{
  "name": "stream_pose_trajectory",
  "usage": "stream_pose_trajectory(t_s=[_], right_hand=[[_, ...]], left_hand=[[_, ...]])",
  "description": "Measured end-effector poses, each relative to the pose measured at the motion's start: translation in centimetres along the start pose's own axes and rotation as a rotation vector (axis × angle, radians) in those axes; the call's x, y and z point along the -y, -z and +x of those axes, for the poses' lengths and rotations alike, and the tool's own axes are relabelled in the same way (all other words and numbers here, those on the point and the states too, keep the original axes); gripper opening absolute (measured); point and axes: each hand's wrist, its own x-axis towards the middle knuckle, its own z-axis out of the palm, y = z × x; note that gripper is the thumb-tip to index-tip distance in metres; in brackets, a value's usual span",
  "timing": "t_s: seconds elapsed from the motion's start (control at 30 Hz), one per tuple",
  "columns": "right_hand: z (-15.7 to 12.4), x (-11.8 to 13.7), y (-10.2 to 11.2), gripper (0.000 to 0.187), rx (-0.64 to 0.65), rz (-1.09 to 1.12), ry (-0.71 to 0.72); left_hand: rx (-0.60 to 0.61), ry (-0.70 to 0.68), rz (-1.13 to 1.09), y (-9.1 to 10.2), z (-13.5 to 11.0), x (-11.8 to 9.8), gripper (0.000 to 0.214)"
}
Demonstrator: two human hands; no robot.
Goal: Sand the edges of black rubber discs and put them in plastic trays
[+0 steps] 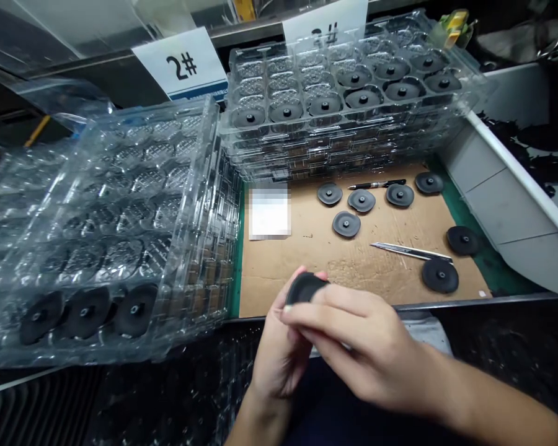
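A black rubber diaphragm disc [304, 288] is held up over the front edge of the brown cardboard sheet [353, 275], and its lower part is hidden by my fingers. My left hand [279, 353] cups it from below and behind. My right hand [363, 331] pinches it from the right, with the fingers across its face. Several matching discs lie on the cardboard, such as one [346, 223] near the middle and one [439, 275] at the right, all beyond my hands' reach of touch.
Stacked clear plastic trays [344, 105] with dark discs in their front row stand at the back, and another clear stack [106, 229] lies at the left. A utility knife [411, 251], a pen [376, 184], a blurred white paper [270, 212] and "2#" label [181, 64] are present.
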Motion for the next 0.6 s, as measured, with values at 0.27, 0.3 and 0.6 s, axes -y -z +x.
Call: stream_pose_trajectory(t_s=[0.27,0.3,0.6], right_hand=[[-1.1,-1.7,1.8,0.024,-0.059,-0.347,-0.041],[-0.7,-2.2,1.8,0.026,-0.069,-0.325,0.053],[-5.2,-7.2,0.2,0.022,-0.319,0.351,-0.662]], left_hand=[[0.033,0.07,-0.039,0.8,0.4,0.4,0.067],[0.028,0.076,-0.044,0.8,0.4,0.4,0.066],[0.211,0.222,-0.192,0.8,-0.6,-0.1,0.062]])
